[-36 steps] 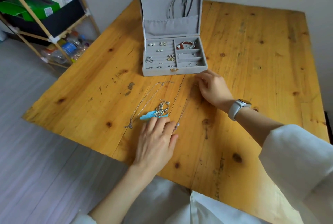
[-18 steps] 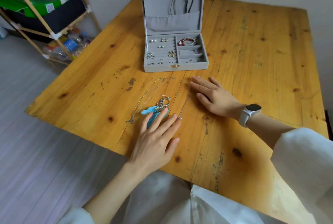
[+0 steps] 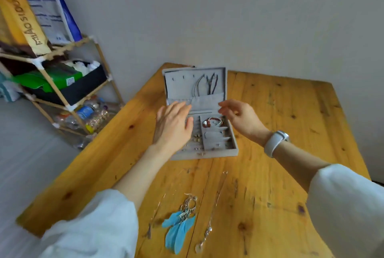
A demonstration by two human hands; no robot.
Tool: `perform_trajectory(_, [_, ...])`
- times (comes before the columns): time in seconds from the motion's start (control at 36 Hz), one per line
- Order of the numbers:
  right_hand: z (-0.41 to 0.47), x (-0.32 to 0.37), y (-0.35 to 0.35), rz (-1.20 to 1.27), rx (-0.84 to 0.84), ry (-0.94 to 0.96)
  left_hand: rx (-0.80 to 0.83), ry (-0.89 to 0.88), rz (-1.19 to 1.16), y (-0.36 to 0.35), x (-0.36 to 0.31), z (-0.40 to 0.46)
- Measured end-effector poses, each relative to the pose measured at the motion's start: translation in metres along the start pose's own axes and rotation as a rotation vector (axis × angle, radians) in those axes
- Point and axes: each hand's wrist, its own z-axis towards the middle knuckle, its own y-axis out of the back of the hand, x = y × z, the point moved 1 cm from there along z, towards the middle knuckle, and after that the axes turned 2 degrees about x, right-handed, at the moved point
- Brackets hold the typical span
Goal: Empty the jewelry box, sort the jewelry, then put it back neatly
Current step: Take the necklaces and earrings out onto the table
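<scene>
While both hands hang over the open jewelry box (image 3: 216,155), the whole question is which one sits closer to what's left inside. Left hand (image 3: 174,126) is spread flat, fingers straight and holding nothing, over the left half of the tray where the small earrings (image 3: 196,138) sit in their rows. Right hand (image 3: 241,119) hovers at the far right corner, fingers loosely curled with thumb and forefinger drawn near each other; no object visible in that grip, so I read it as empty. Just below and toward the camera from those fingertips lies the red bead bracelet (image 3: 212,122), coiled in the far right compartment, so the right hand is clearly the nearer one for it. Up in the lid (image 3: 195,91), 2 bunches of cords (image 3: 207,84) hang from the hooks, long axis running straight down into the pocket (they'd lift up and out, I'd judge).

Nearer the camera on the wooden surface (image 3: 280,153), well apart from the box, the blue feather earrings (image 3: 178,226) lie lengthwise toward the viewer, with a thin chain (image 3: 212,212) to the right and another chain (image 3: 155,214) to the left. So emptying looks only partly done.
</scene>
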Motion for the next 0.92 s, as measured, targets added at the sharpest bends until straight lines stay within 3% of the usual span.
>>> perform_trajectory(0.17, [0.068,0.000,-0.007,-0.094,-0.098,-0.043,0.076,0.017,0.181,-0.009,0.016,0.078])
perform_trajectory(0.36, [0.118,-0.011,-0.032,-0.388,-0.224,-0.055,0.065,0.104,0.258,-0.032,0.040,0.116])
perform_trajectory(0.61, [0.134,-0.026,-0.052,-0.675,-0.345,-0.079,-0.102,0.065,0.206,-0.050,0.052,0.113])
perform_trajectory(0.81, [0.137,-0.020,-0.045,-0.471,-0.451,-0.111,-0.113,0.072,0.182,-0.047,0.048,0.116])
perform_trajectory(0.92, [0.139,-0.007,-0.032,-0.299,-0.466,0.013,-0.045,0.076,0.173,-0.040,0.047,0.114])
